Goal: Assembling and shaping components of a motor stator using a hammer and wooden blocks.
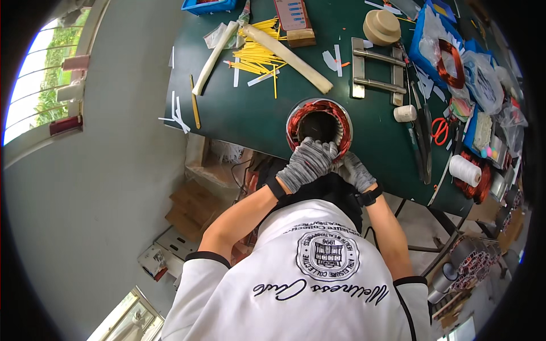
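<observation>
At the near edge of the green table stands a motor stator [295, 111], a metal ring lined with red-brown copper windings around a dark bore. My left hand [310, 162], in a grey knit glove, is closed at the ring's near rim, its bent fingers over the windings. Close by on the right, my gloved right hand [356, 171] grips the near right side of the same rim. Its fingertips are partly hidden behind the left hand and the rim. Whether the fingers also pinch something small cannot be made out.
Beyond the stator lie a pale mallet-like stick [287, 58] and a pile of yellow sticks [256, 54]. To the right are a metal frame with bars [378, 71], a thread spool [405, 113], red scissors [439, 131] and a blue bin [418, 40] with a copper coil [451, 63].
</observation>
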### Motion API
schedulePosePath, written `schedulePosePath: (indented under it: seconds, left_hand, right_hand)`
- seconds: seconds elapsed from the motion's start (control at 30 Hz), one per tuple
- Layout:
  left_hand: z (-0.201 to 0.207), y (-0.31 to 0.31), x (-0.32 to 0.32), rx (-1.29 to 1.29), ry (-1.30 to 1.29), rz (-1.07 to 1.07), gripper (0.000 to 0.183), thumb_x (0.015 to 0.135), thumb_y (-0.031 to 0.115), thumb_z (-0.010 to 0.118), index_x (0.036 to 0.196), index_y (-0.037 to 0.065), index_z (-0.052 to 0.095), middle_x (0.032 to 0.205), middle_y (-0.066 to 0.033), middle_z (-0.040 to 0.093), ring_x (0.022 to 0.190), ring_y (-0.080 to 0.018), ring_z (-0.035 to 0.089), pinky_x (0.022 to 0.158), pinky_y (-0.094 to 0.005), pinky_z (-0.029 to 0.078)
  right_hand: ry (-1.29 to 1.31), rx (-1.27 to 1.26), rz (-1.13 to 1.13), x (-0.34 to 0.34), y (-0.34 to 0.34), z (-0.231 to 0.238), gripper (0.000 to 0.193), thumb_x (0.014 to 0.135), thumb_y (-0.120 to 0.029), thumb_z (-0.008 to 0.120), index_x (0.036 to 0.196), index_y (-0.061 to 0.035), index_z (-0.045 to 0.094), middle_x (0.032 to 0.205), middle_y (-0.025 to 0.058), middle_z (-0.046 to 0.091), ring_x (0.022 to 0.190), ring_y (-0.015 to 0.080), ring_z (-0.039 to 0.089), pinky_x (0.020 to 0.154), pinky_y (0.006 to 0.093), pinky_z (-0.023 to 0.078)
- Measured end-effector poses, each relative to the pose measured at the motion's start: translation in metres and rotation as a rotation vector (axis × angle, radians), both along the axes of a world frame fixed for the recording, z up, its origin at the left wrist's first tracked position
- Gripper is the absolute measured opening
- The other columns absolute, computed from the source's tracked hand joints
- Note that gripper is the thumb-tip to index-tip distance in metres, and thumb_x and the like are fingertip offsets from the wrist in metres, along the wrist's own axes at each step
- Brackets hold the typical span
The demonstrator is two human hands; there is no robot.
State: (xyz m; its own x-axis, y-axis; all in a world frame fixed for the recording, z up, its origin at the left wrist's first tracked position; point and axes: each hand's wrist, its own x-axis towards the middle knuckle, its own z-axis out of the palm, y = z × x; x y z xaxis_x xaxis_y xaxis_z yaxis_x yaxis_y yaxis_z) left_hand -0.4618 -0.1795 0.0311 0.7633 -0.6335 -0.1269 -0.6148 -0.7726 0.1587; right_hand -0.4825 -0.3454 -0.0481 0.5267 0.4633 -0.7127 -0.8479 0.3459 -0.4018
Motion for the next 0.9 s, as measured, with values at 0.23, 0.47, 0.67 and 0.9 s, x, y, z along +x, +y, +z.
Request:
schedulePosePath:
  seconds: [0.23, 0.47, 0.67, 0.9]
  left_hand:
    - [0.035, 0.015, 0.059, -0.087, 0.185, 0.152, 0.040, 0.079, 0.047, 0.058, 0.086, 0.008, 0.059, 0.063, -0.0089, 0.059, 0.060, -0.0258, 0.060, 0.058, -0.0377, 0.045]
    - [0.011, 0.053, 0.127, -0.512, 0.077, 0.491, 0.037, 0.080, 0.036, 0.062, 0.088, -0.001, 0.061, 0.072, -0.0195, 0.062, 0.065, -0.0343, 0.061, 0.062, -0.0393, 0.048]
    - [0.019, 0.063, 0.118, -0.951, 0.880, 0.956, 0.029, 0.092, 0.029, 0.052, 0.078, 0.006, 0.063, 0.056, 0.0045, 0.050, 0.052, -0.0051, 0.046, 0.047, -0.0233, 0.036]
    - [-0.046, 0.032, 0.069, -0.821, 0.931, 0.670, 0.022, 0.096, 0.019, 0.040, 0.089, 0.007, 0.056, 0.070, 0.0017, 0.055, 0.063, -0.0085, 0.052, 0.059, -0.0245, 0.043]
  right_hand:
    - [0.031, -0.013, -0.230, -0.015, 0.007, -0.006, 0.011, 0.086, -0.014, 0.054, 0.097, -0.0145, 0.053, 0.080, -0.0016, 0.055, 0.078, 0.0136, 0.057, 0.072, 0.0331, 0.050]
    - [-0.094, 0.093, -0.490, 0.027, 0.059, 0.031, 0.024, 0.082, -0.017, 0.054, 0.105, -0.0103, 0.058, 0.093, 0.0029, 0.059, 0.087, 0.0151, 0.054, 0.088, 0.0349, 0.042]
    - [-0.560, -0.704, -0.105, 0.049, 0.030, 0.112, 0.027, 0.088, -0.023, 0.050, 0.100, -0.0008, 0.059, 0.088, 0.0041, 0.062, 0.077, 0.0116, 0.053, 0.072, 0.0283, 0.043]
    - [-0.271, -0.852, -0.070, 0.008, -0.009, 0.094, 0.039, 0.094, -0.033, 0.043, 0.087, 0.0013, 0.060, 0.069, 0.0022, 0.059, 0.059, 0.0096, 0.048, 0.056, 0.0269, 0.041]
